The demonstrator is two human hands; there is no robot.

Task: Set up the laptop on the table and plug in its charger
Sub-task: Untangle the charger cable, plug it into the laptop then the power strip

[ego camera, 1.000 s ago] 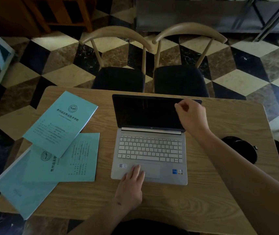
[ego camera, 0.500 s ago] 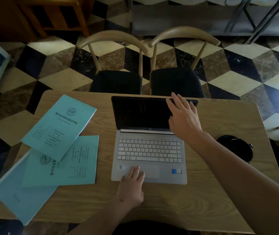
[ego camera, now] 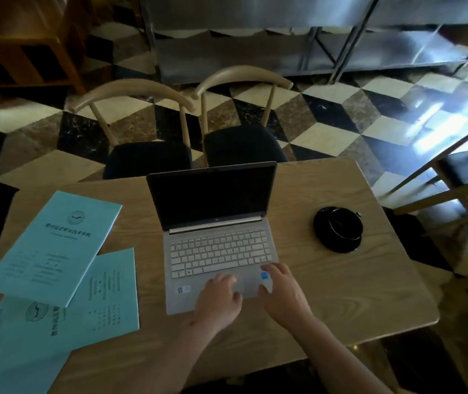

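A silver laptop (ego camera: 218, 245) stands open in the middle of the wooden table (ego camera: 355, 302), its screen dark and tilted back. My left hand (ego camera: 220, 301) rests flat on the palm rest near the touchpad, fingers spread. My right hand (ego camera: 281, 294) lies on the laptop's front right corner, fingers apart, holding nothing. No charger or cable is visible in the frame.
Several teal booklets (ego camera: 53, 248) overlap on the table's left side. A black cup on a black saucer (ego camera: 339, 228) sits to the right of the laptop. Two wooden chairs (ego camera: 244, 143) face the far edge, and another chair (ego camera: 460, 177) is at the right.
My right hand has left the screen's top right edge and come down to the laptop's front right corner. The screen stands more upright. The view has shifted right and tilted up.
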